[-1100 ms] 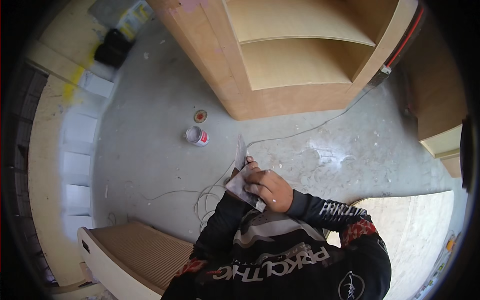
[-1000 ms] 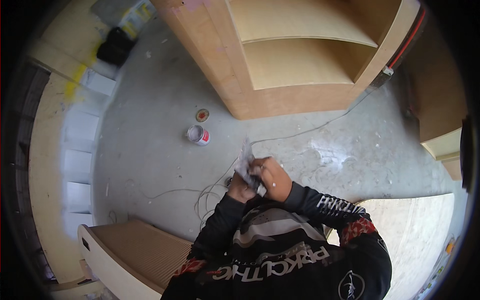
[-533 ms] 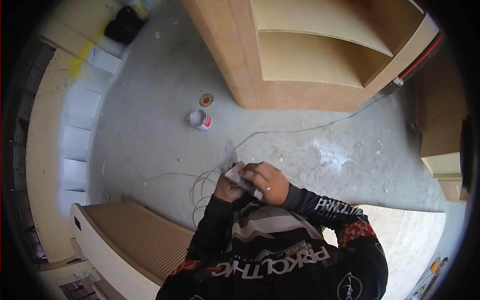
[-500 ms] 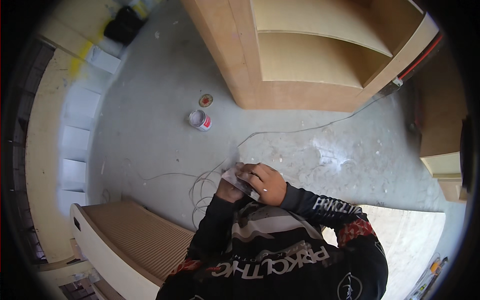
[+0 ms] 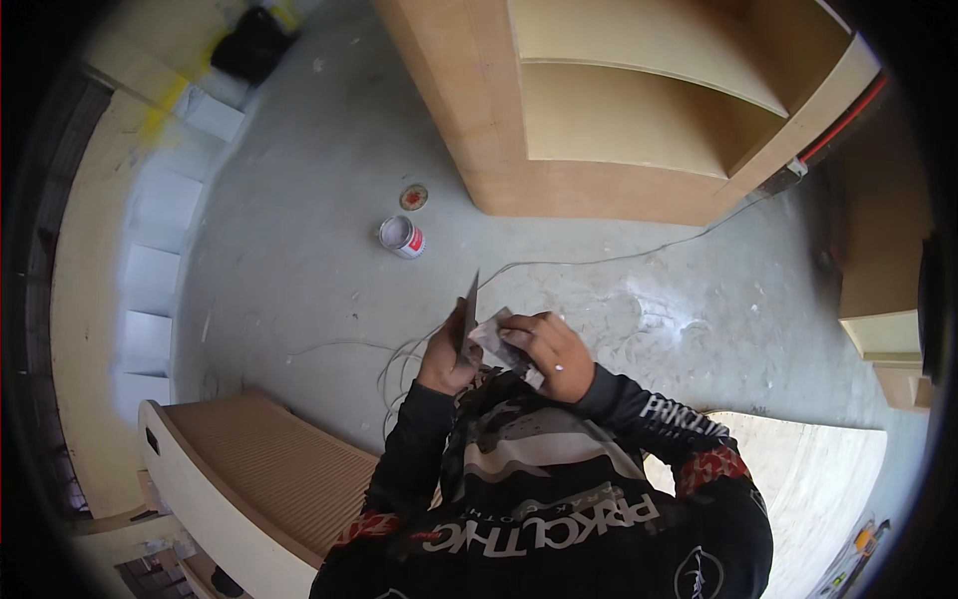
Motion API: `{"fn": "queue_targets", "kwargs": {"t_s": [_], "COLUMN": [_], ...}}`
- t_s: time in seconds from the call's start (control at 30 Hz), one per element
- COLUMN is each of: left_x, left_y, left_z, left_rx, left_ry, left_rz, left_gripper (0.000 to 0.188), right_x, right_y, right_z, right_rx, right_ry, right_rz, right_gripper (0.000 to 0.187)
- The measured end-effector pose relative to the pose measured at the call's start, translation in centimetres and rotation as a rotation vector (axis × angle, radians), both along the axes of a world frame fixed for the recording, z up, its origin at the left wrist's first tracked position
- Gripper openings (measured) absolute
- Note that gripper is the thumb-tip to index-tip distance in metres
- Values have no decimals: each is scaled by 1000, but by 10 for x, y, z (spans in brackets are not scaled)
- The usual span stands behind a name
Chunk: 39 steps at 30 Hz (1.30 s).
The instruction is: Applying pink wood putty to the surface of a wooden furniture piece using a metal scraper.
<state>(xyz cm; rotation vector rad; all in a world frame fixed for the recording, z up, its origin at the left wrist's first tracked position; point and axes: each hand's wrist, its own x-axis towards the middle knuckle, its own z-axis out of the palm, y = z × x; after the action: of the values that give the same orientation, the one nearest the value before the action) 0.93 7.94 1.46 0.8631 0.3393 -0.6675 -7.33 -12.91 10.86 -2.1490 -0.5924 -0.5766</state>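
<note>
Person is standing over a grey concrete floor [image 5: 299,250], both hands raised in front of the chest. Left hand [image 5: 446,357] is closing its fingers around a thin flat blade-like tool [image 5: 469,311], which is sticking up toward 12 o'clock (a scraper or a knife, cannot tell which). Right hand [image 5: 547,344] is curling over a crumpled pale sheet [image 5: 491,329], maybe paper or sandpaper, pinching it just at 3 o'clock of the blade; sheet and blade seem to be touching. At 10 o'clock of the hands, well apart, a small open paint can [image 5: 401,237] is lying tipped on the floor, its round lid [image 5: 413,197] sitting near it. A thin cable [image 5: 599,262] is running across the floor toward a wooden shelf cabinet [image 5: 639,110] at 1 o'clock. A ribbed wooden panel [image 5: 249,469] is lying at 8 o'clock.
</note>
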Motion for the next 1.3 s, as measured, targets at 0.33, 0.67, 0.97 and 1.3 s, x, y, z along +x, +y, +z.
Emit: {"fn": "queue_targets", "kwargs": {"t_s": [0.33, 0.67, 0.97, 1.3], "left_x": [14, 6, -15, 1], "left_y": [-2, -15, -55, -25], "left_z": [39, 49, 45, 56], "left_rx": [555, 802, 672, 629], "left_ry": [-491, -705, -600, -562], "left_rz": [100, 90, 564, 424], "left_gripper": [25, 22, 24, 23], "right_x": [11, 34, 36, 36], "right_y": [-35, -52, 6, -13], "right_z": [-12, -40, -61, -58], "right_rx": [-117, -206, -215, -272], "right_ry": [128, 134, 368, 272], "right_rz": [-265, -383, -469, -496], "right_gripper": [48, 45, 48, 44]}}
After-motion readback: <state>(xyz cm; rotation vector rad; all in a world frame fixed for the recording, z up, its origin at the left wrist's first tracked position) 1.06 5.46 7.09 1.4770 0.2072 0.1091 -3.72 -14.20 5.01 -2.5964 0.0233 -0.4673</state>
